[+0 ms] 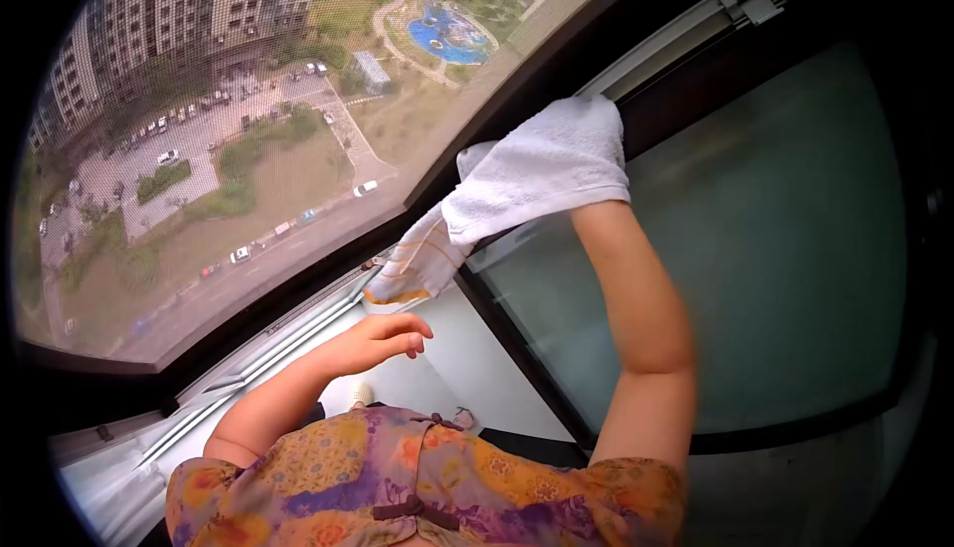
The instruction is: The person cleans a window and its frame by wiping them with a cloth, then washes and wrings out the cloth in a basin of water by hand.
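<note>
A white towel (542,164) with orange stripes at its hanging end drapes over my right hand, hiding the fingers. Below the cloth my right wrist (600,213) comes out. Through the towel, my right hand presses at the dark window frame (507,115), beside the pale metal rail (656,45). My left hand (383,339) hovers lower down, in front of my body, with its fingers loosely bent and holding nothing. The towel's striped corner hangs just above it, apart from it.
To the left is a mesh-screened window (298,150) with a street and buildings far below. A dark-framed glass panel (765,249) stands open on the right, with a metal bracket (757,0) at the upper right. A pale sill track (288,333) runs along the lower left.
</note>
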{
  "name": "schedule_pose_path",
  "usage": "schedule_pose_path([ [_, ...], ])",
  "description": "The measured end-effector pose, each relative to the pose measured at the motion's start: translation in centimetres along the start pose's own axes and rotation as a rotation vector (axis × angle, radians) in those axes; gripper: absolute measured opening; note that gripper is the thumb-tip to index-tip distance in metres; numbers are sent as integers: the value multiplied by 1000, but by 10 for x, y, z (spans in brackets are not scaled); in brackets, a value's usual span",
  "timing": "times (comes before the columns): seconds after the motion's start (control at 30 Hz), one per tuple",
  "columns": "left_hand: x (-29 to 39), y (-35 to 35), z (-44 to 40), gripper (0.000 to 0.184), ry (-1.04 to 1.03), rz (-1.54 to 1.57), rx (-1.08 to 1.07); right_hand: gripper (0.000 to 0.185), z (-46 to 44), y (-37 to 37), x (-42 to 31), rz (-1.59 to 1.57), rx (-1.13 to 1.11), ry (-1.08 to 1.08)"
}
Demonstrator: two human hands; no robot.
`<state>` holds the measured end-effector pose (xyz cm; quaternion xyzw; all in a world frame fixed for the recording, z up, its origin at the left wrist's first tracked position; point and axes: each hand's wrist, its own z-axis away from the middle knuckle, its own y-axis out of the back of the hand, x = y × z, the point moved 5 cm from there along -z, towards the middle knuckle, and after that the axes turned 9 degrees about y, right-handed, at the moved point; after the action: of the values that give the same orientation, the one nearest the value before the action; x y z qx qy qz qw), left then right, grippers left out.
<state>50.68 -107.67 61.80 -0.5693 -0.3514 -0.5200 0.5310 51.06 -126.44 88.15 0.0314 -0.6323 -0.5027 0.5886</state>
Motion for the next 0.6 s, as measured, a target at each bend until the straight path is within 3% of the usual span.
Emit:
schedule_pose_path([
  [0.03,16,5,-5,35,-79,-2,75,30,-35,-64,6,-50,172,-53],
  [0.07,42,8,-9,34,-216,-108,151,27,-32,-75,-3,-169,148,-45],
  [0.13,86,12,-26,32,-441,-293,307,24,-22,-63,-15,-287,123,-42],
  [0.23,125,8,-67,39,-651,-397,428,20,-9,-34,-17,-50,-49,93],
  [0.33,149,5,-111,51,-742,-223,480,17,4,-27,-1,-352,409,156],
  [0.37,159,4,-117,51,-774,-221,481,20,12,-23,5,-427,375,80],
  [0.43,173,-9,-125,61,-808,-224,437,38,36,-15,23,-565,547,117],
  [0.47,181,-16,-126,64,-938,-175,379,38,47,-12,34,-536,553,120],
  [0.5,187,-21,-134,64,-957,-160,383,39,60,-11,48,-907,534,127],
  [0.57,211,-24,-135,64,-1143,-199,488,40,65,-8,68,-1264,513,142],
  [0.6,224,-26,-140,63,-1153,-210,545,36,73,7,68,-763,704,312],
])
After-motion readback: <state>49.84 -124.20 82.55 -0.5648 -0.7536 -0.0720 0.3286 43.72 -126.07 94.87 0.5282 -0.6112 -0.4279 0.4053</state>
